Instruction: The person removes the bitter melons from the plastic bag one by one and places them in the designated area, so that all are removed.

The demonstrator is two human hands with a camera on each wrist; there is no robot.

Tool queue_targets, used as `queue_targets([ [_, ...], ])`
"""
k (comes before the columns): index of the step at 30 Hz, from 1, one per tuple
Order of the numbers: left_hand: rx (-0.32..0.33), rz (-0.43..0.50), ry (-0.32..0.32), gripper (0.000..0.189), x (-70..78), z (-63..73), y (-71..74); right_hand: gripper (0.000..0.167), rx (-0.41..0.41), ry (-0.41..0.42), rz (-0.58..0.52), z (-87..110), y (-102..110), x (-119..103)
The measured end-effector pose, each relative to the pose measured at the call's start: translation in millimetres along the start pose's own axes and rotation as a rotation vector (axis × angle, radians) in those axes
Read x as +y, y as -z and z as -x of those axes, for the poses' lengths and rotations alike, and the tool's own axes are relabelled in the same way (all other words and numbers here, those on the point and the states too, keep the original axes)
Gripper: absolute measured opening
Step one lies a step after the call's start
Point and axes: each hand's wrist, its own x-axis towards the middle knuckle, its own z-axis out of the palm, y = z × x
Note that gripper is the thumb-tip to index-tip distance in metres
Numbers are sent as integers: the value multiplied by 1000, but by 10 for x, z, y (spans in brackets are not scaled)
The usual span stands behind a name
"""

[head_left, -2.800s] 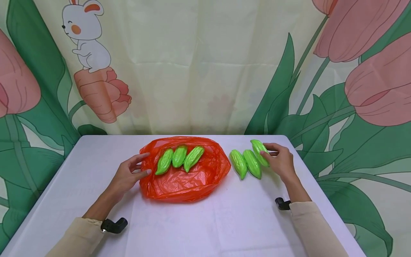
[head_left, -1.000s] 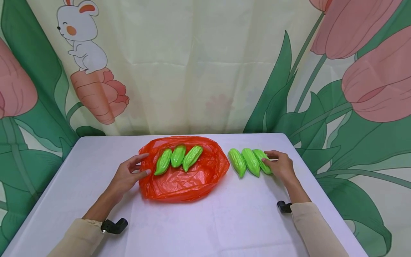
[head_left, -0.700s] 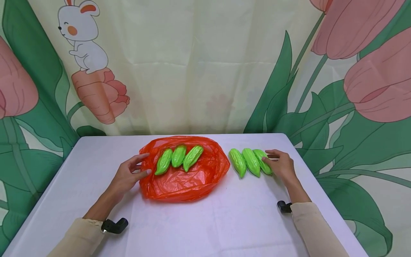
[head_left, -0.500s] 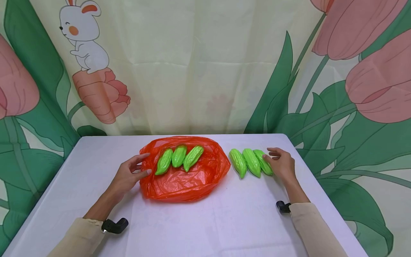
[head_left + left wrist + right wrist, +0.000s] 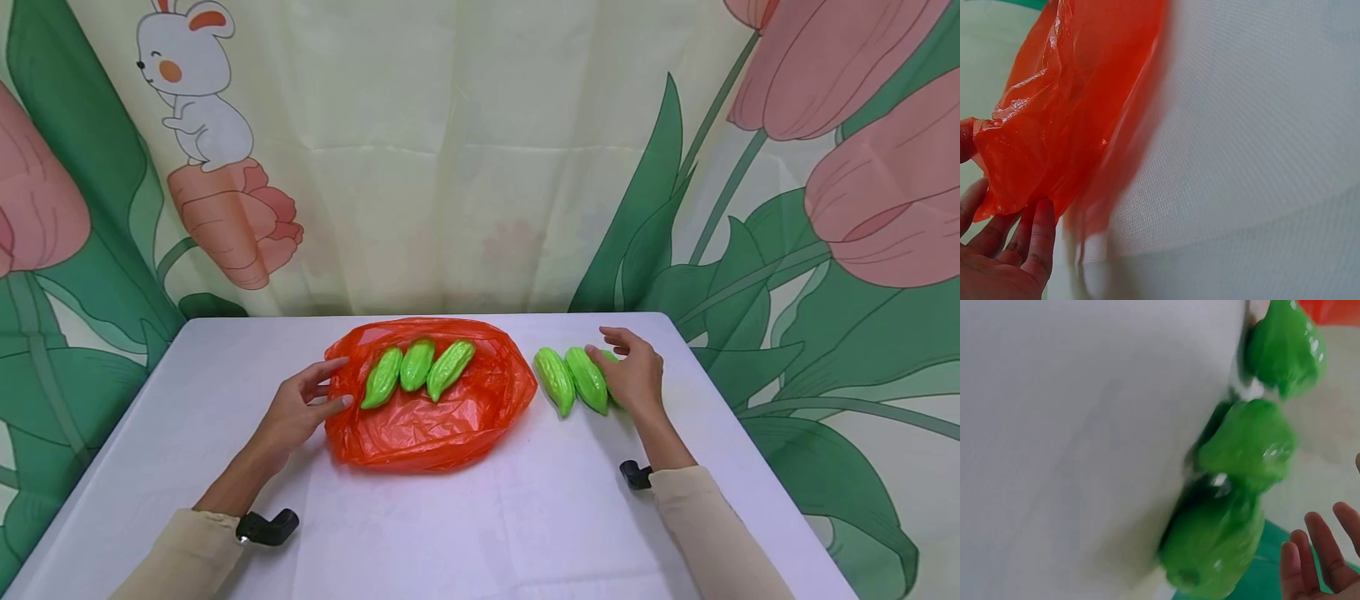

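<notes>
Plastic this thin worries me: the red bag (image 5: 450, 437) could slump over its three green gourds (image 5: 415, 365), which lie towards twelve o'clock inside it, if the left hand (image 5: 296, 408) at its nine o'clock side knocked the rim. That hand's thumb and fingers are spread and relaxed, just touching the film. Out at the bag's three o'clock, three loose gourds (image 5: 587, 379) lie side by side, the rightmost partly hidden behind the right hand (image 5: 630, 375), whose fingers are parted and have hold of nothing. Rounded and glossy, those could roll, I suspect, if a fingertip nudged one, and a hasty pinch might slip. Beneath is a white, faintly creased tablecloth (image 5: 480, 533); beyond, at twelve o'clock, hangs a pale curtain (image 5: 420, 208), with pink tulips (image 5: 900, 187) at two o'clock and a cartoon rabbit (image 5: 206, 125) (rather pleased with its carrot (image 5: 225, 221) perch) at ten.
</notes>
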Motion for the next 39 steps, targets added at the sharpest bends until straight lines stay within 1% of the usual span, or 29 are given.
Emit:
queue_targets([
  [4,-1,0,-1,68,4,3,-8,49,6,53,-14,67,-119,-187],
  [8,1,-1,1,69,4,-1,-11,47,14,128,-46,124,-237,-400],
  [15,5,-4,5,69,29,12,-14,45,-13,213,-112,245,-407,-769],
  [22,0,-3,3,69,34,19,-14,44,-34,283,-166,356,-616,-1002],
  [27,-1,-3,8,69,34,28,-15,44,-71,301,-172,440,-768,-1148],
  [32,-2,-3,2,69,40,33,-10,46,-128,277,-166,529,-899,-1274],
  [35,-5,2,-3,70,41,32,-10,47,-147,261,-142,576,-978,-1322],
  [39,-9,4,-4,70,39,32,-14,49,-156,261,-83,624,-1086,-1348],
])
